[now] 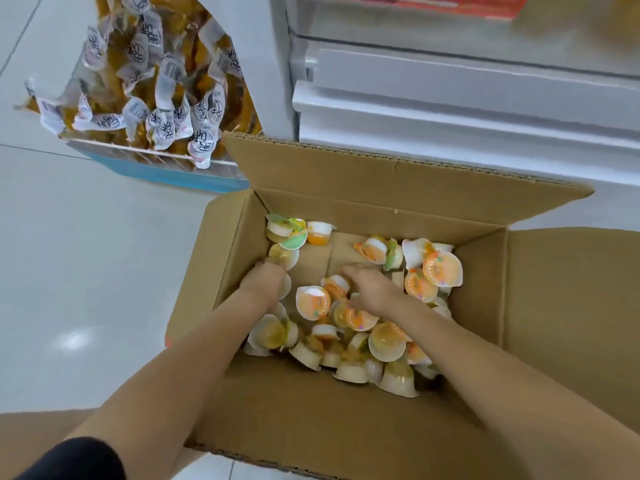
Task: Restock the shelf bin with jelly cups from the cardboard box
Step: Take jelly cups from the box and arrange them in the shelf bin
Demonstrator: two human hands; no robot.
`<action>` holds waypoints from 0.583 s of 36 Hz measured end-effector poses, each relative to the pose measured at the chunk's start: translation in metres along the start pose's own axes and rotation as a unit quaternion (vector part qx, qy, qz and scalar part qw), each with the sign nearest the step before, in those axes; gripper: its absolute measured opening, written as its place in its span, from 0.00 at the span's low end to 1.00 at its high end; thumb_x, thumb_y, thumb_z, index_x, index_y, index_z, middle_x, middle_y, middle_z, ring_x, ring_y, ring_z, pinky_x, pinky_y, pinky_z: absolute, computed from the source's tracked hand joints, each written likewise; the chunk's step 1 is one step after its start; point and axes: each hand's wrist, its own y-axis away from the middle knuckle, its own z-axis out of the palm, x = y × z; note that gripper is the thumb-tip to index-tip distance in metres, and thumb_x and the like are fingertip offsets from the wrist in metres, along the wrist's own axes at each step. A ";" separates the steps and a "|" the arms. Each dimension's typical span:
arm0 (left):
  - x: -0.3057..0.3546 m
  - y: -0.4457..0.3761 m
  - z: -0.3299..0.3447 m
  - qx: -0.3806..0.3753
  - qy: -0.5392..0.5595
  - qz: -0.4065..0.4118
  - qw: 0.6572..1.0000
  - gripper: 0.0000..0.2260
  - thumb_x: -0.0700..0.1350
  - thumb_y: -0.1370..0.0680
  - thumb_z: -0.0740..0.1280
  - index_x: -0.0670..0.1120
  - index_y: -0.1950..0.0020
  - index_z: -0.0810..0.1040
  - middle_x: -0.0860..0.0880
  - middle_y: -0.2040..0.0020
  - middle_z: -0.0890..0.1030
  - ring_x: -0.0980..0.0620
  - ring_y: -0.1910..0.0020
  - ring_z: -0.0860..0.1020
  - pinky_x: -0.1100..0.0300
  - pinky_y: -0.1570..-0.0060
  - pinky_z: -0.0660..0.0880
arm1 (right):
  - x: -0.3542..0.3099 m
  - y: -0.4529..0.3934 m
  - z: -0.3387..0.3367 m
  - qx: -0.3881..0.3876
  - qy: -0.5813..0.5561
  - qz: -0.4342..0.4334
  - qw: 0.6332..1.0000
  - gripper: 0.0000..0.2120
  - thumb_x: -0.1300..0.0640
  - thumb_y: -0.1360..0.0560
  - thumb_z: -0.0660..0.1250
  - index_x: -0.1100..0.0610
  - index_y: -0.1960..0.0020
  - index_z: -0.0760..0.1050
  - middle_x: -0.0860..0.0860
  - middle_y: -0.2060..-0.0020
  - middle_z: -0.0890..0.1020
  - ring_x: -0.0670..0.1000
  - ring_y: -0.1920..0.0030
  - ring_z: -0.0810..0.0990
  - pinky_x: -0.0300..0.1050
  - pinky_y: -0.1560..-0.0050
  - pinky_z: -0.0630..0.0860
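On a pale tiled floor beside white shelving, an open cardboard box holds scattered jelly cups, among which the left hand and right hand reach, fingers curled, their grip too blurred to tell.

From my head, the single wide-angle camera looks steeply down and forward, close over my forearms reaching into the open cardboard box, the white shelf base beyond.
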 end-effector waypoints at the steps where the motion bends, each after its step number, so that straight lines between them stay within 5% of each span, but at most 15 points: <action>1: 0.001 -0.003 0.003 -0.011 0.006 -0.003 1.000 0.15 0.39 0.20 0.58 0.42 0.33 0.69 0.42 0.35 0.72 0.44 0.37 0.72 0.54 0.38 0.70 | -0.001 -0.004 0.002 0.001 -0.003 -0.004 1.000 0.29 0.58 0.30 0.73 0.56 0.32 0.68 0.56 0.38 0.73 0.57 0.38 0.73 0.49 0.41 0.72; 5: 0.005 -0.010 0.008 -0.010 0.004 -0.019 1.000 0.14 0.37 0.21 0.58 0.42 0.36 0.70 0.41 0.38 0.74 0.43 0.39 0.74 0.53 0.43 0.72 | 0.000 -0.016 0.011 0.000 -0.017 0.000 1.000 0.31 0.58 0.31 0.74 0.53 0.30 0.68 0.54 0.36 0.72 0.56 0.36 0.71 0.47 0.38 0.69; 11: 0.008 -0.004 0.014 0.009 -0.034 -0.009 0.999 0.20 0.35 0.21 0.56 0.41 0.29 0.60 0.38 0.33 0.66 0.40 0.37 0.71 0.51 0.44 0.71 | 0.002 -0.024 0.018 -0.007 -0.054 0.009 0.998 0.34 0.58 0.31 0.75 0.50 0.29 0.65 0.54 0.34 0.72 0.55 0.34 0.69 0.48 0.36 0.69; 14: -0.003 0.002 0.024 0.046 0.139 -0.009 0.989 0.20 0.39 0.21 0.61 0.42 0.30 0.63 0.40 0.35 0.70 0.42 0.40 0.73 0.54 0.44 0.71 | -0.003 -0.028 0.011 0.035 -0.084 -0.004 0.996 0.34 0.56 0.31 0.74 0.52 0.28 0.64 0.55 0.35 0.71 0.54 0.34 0.68 0.42 0.41 0.67; 16: -0.007 0.013 0.029 0.087 0.361 -0.043 0.928 0.20 0.40 0.22 0.64 0.42 0.31 0.65 0.42 0.37 0.73 0.45 0.42 0.74 0.59 0.49 0.70 | -0.012 -0.036 0.006 0.098 -0.135 0.008 0.986 0.31 0.56 0.30 0.73 0.52 0.30 0.66 0.55 0.38 0.74 0.53 0.39 0.72 0.40 0.47 0.69; 18: -0.006 0.024 0.031 0.085 0.550 -0.097 0.825 0.20 0.37 0.22 0.64 0.42 0.31 0.66 0.41 0.37 0.72 0.46 0.46 0.75 0.61 0.52 0.72 | -0.024 -0.047 0.004 0.148 -0.208 0.039 0.966 0.25 0.56 0.30 0.73 0.53 0.35 0.70 0.53 0.42 0.77 0.50 0.45 0.75 0.44 0.45 0.73; 21: -0.004 0.028 0.030 0.018 0.793 -0.136 0.594 0.18 0.33 0.21 0.60 0.38 0.31 0.65 0.39 0.35 0.69 0.45 0.49 0.78 0.56 0.48 0.77 | -0.042 -0.059 0.005 0.161 -0.275 0.058 0.946 0.23 0.58 0.28 0.71 0.52 0.36 0.70 0.51 0.51 0.75 0.50 0.52 0.77 0.51 0.44 0.75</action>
